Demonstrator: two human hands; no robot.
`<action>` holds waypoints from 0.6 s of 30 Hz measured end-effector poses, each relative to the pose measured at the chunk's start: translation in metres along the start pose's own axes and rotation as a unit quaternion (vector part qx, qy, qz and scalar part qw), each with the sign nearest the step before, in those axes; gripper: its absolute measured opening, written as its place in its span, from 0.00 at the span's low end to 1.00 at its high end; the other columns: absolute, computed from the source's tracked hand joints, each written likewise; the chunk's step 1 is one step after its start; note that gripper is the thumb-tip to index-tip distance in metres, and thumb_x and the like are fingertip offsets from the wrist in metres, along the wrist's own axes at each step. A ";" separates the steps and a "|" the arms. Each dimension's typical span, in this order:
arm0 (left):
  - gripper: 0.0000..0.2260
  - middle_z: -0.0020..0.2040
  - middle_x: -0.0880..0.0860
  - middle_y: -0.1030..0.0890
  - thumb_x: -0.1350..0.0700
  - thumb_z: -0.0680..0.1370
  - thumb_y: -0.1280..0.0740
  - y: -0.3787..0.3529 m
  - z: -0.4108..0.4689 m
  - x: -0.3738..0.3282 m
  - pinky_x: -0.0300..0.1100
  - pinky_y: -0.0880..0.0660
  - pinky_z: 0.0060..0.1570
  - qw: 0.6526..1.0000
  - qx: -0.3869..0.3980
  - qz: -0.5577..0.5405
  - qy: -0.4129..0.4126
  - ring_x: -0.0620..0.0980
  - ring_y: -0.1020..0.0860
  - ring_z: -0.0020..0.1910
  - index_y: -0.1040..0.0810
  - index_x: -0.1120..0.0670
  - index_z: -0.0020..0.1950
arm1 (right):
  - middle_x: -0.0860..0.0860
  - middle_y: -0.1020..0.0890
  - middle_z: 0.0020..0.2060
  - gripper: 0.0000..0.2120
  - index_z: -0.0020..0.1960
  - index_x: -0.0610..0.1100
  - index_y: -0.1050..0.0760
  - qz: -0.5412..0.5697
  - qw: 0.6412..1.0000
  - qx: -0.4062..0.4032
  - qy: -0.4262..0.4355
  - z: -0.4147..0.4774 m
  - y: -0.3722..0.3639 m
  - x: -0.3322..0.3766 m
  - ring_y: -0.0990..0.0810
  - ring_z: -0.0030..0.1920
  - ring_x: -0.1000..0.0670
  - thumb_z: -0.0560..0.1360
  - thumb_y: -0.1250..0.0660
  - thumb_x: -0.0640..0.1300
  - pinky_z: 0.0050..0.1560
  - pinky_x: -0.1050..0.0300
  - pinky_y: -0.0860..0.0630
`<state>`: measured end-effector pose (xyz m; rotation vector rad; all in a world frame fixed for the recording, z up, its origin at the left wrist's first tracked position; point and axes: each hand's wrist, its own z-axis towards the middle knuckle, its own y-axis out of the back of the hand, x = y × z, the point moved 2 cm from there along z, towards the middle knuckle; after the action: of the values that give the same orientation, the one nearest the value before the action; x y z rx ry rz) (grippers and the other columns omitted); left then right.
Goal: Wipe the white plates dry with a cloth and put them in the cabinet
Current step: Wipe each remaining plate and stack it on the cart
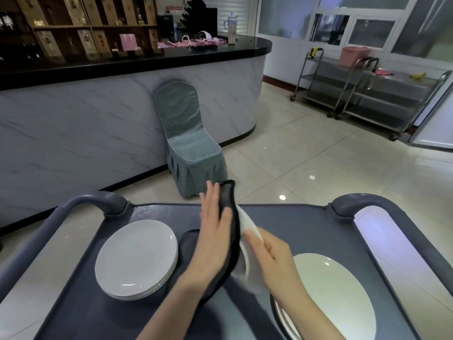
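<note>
**As One Hand Braced, One Pressed**

Because the white plate (246, 222) stood on edge above the cart (306, 229), both faces were reachable: the right hand (272, 258) curled its fingers round the rim to brace it, while the left hand (215, 224), fingers straight, pressed the dark cloth (230, 200) against its left face. Flanking them lay the left stack (136, 258) and the right stack (335, 295) (probably wiped and waiting, though which was unclear). No cabinet showed.

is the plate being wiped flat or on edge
On edge: the right hand holds the white plate nearly upright above the cart, left hand pressing the dark cloth against it.
</note>
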<state>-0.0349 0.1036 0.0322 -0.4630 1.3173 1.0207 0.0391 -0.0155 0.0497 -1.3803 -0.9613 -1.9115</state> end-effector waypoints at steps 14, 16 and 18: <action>0.25 0.80 0.38 0.55 0.48 0.83 0.50 -0.013 -0.021 0.009 0.53 0.53 0.79 0.992 0.082 0.078 -0.051 0.40 0.58 0.79 0.54 0.44 0.80 | 0.52 0.23 0.29 0.19 0.32 0.45 0.27 0.126 0.974 -0.139 -0.123 0.003 0.007 -0.004 0.27 0.32 0.53 0.81 0.36 0.50 0.36 0.60 0.27; 0.26 0.81 0.41 0.58 0.49 0.82 0.52 -0.022 -0.033 0.006 0.54 0.55 0.79 0.979 0.105 0.136 -0.108 0.44 0.59 0.80 0.56 0.46 0.80 | 0.48 0.19 0.34 0.17 0.39 0.41 0.23 0.139 0.972 -0.148 -0.118 0.008 0.009 -0.006 0.23 0.36 0.51 0.81 0.36 0.50 0.41 0.54 0.25; 0.28 0.81 0.43 0.60 0.52 0.81 0.52 -0.034 -0.046 0.003 0.52 0.58 0.78 0.959 0.135 0.194 -0.157 0.48 0.59 0.80 0.58 0.49 0.80 | 0.47 0.14 0.41 0.13 0.45 0.44 0.17 0.149 0.971 -0.145 -0.114 0.013 0.009 -0.007 0.18 0.42 0.52 0.82 0.37 0.49 0.44 0.58 0.21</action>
<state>-0.0334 0.0512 0.0090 0.1704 1.2557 1.1572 0.0553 -0.0098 0.0474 -1.8325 -0.5454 -1.7385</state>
